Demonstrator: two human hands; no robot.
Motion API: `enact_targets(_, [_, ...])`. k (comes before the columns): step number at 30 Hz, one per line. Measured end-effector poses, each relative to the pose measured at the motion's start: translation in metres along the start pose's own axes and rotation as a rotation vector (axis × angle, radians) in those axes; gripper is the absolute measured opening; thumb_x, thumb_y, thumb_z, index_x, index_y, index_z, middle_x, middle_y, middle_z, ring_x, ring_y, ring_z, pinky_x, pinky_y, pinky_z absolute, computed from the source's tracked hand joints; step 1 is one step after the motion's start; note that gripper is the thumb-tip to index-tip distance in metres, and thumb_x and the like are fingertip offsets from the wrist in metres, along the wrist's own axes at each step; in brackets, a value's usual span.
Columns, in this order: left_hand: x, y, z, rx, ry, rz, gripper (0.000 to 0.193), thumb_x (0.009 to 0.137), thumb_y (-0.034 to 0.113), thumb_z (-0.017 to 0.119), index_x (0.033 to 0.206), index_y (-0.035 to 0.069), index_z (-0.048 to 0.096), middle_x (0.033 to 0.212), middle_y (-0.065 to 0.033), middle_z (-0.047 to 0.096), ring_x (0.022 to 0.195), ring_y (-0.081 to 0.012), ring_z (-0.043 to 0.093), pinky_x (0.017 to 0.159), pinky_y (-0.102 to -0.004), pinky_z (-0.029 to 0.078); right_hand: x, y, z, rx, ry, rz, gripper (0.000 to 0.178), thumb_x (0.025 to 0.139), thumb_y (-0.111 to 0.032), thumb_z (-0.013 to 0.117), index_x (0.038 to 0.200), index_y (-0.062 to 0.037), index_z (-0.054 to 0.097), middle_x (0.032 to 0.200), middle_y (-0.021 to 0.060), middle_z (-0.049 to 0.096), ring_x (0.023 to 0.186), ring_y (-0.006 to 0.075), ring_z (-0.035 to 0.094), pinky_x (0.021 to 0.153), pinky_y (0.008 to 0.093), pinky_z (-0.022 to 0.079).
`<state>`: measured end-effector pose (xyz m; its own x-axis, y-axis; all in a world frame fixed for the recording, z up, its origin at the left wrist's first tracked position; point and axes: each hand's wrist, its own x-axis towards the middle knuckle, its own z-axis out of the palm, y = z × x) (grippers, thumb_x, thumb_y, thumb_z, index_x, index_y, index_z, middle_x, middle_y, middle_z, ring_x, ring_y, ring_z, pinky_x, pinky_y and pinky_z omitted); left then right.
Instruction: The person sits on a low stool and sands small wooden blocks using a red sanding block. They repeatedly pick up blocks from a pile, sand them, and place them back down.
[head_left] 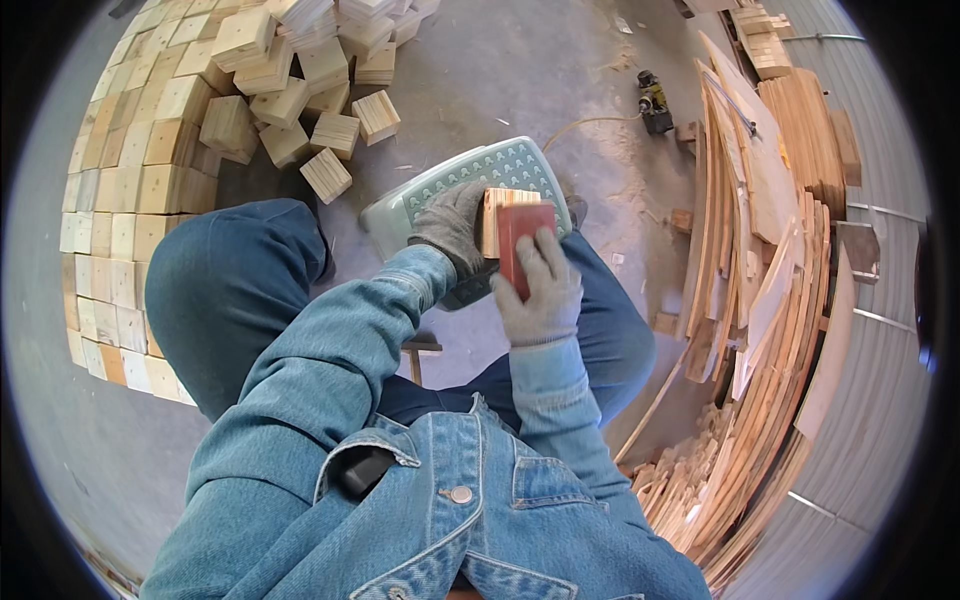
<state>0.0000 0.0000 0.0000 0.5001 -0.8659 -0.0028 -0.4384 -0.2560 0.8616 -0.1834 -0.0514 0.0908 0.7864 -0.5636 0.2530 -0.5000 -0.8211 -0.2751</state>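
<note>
Head view: at far left, pale wooden blocks (140, 215) are stacked in a tight, many-rowed pile on a grey floor (560, 60). Just to the right, loose blocks (322, 130) are heaped at odd angles, a few lying apart from the rest. Below them, the left knee, clad in blue jeans (240, 290), is bent outward; a denim jacket (430, 480) is worn, and a black object (365, 472) is tucked in its chest pocket.

At center, a wood block (492, 222) is gripped from its left side by the left hand (450, 225), gloved in dark grey, its fingers closed on the wood; their tips are hidden. Both are held above a pale green plastic stand (425, 190); whether the block is supported by it cannot be told. A red pad (515, 250) is clasped by the right hand (545, 290), gloved in lighter grey, with fingers clamped along its face. By it the block's right part is covered.

Farther right, a yellow-and-black power tool (653, 103) is seen on the floor. Planks (720, 260) are piled lengthwise beyond, bordered at far right by grey ribbed material (885, 300).
</note>
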Motion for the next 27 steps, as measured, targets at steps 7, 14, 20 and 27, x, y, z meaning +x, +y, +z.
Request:
enact_targets(7, [0.002,-0.01,0.017,0.0,0.079,0.032,0.089,0.071,0.047,0.089,0.147,0.015,0.056,0.141,-0.0216,0.063,0.137,-0.0416,0.058,0.121,-0.0477,0.044,-0.027,-0.008,-0.015,0.022,-0.013,-0.017,0.063,0.074,-0.023,0.09,0.134,-0.0103,0.075,0.15,0.0182,0.063,0.123,0.0412,0.064,0.106,0.0529,0.053])
enact_targets(14, [0.001,-0.01,0.009,0.008,0.055,0.033,0.085,0.075,0.044,0.087,0.148,0.015,0.056,0.141,-0.0197,0.063,0.135,-0.0402,0.059,0.12,-0.0479,0.044,0.072,0.004,0.019,-0.072,0.067,-0.026,0.057,0.079,-0.029,0.086,0.132,-0.0114,0.077,0.148,0.017,0.066,0.129,0.0403,0.064,0.109,0.0537,0.051])
enact_targets(20, [0.002,-0.006,0.008,0.011,-0.037,-0.024,0.093,0.071,0.048,0.09,0.151,0.018,0.052,0.147,-0.0164,0.06,0.141,-0.0385,0.055,0.124,-0.0478,0.042,0.078,0.004,0.019,-0.057,0.019,0.056,0.061,0.075,-0.027,0.091,0.131,-0.0064,0.077,0.145,0.024,0.067,0.132,0.0406,0.065,0.111,0.0502,0.051])
enact_targets(27, [-0.001,-0.01,0.01,0.027,0.062,0.022,0.087,0.073,0.046,0.089,0.147,0.015,0.055,0.141,-0.0189,0.063,0.137,-0.0404,0.058,0.121,-0.0471,0.045,-0.015,-0.012,-0.009,0.076,-0.013,-0.031,0.064,0.074,-0.024,0.09,0.134,-0.0084,0.076,0.149,0.021,0.064,0.126,0.0428,0.063,0.107,0.0538,0.052])
